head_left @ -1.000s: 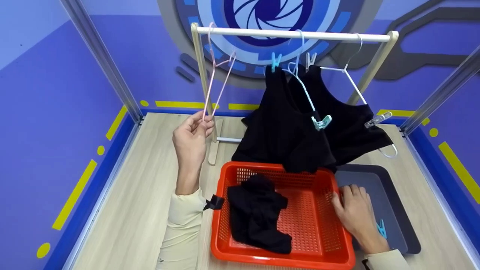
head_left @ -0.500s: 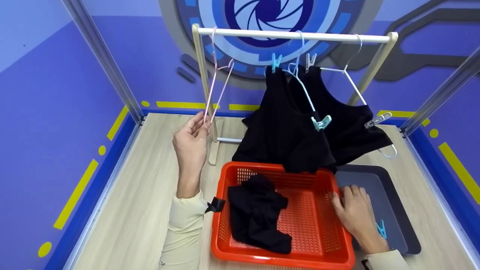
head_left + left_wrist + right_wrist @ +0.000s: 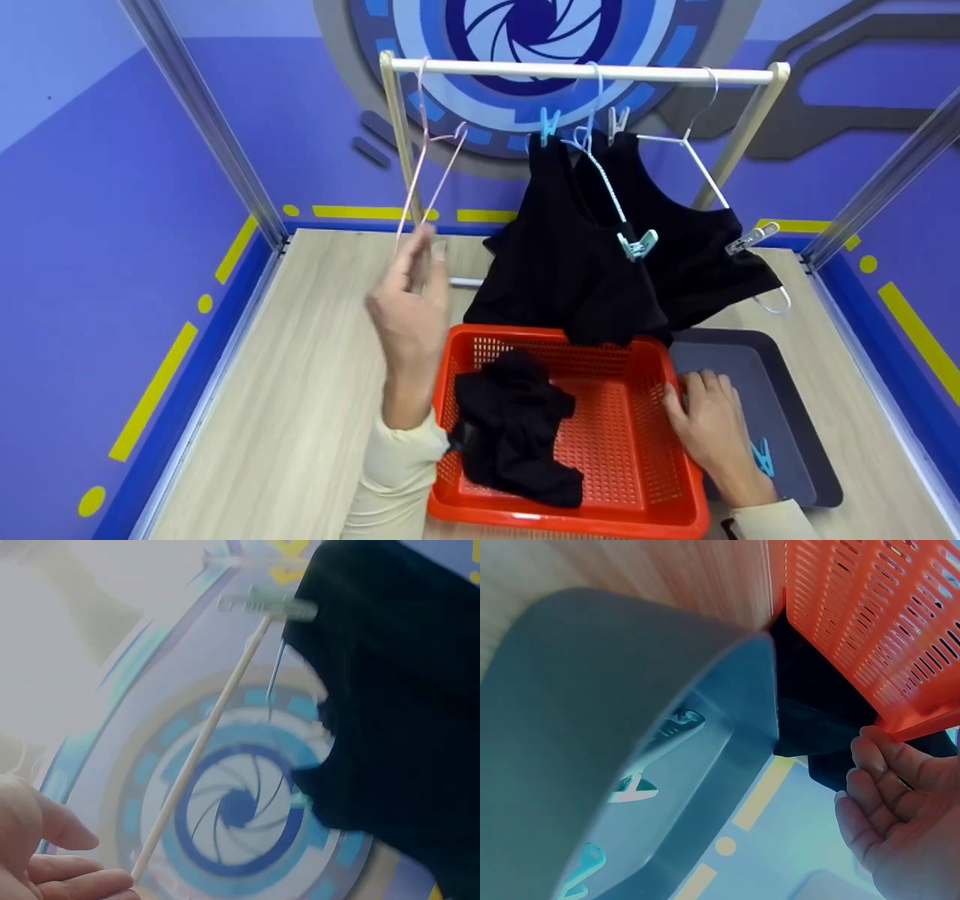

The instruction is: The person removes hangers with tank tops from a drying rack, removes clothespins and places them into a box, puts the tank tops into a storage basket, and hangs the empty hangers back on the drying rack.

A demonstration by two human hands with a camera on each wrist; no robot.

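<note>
My left hand [image 3: 411,319], blurred, is just below the pink hanger [image 3: 424,137] hanging from the rack's left end. In the left wrist view its thumb and fingers [image 3: 75,881] are apart with nothing between them. My right hand [image 3: 712,424] rests at the right rim of the red basket [image 3: 562,521], its thumb over the rim and its loosely bent fingers [image 3: 881,787] outside. A crumpled black garment [image 3: 517,439] lies in the basket. Two black sleeveless tops hang on the rack: the front top [image 3: 562,255] on a light blue hanger, the rear top [image 3: 697,285] on a white one.
The wooden rack's rail [image 3: 510,69] spans the back. A blue clothespin [image 3: 549,124] and several others hold the tops. Right of the basket, a grey tray [image 3: 750,360] holds a blue clothespin [image 3: 763,457]; more pegs [image 3: 634,784] show inside it. Blue walls enclose three sides.
My left hand has let go of the pink hanger and moved down and to the right. The hanger still hangs on the rail. My right hand has stayed put.
</note>
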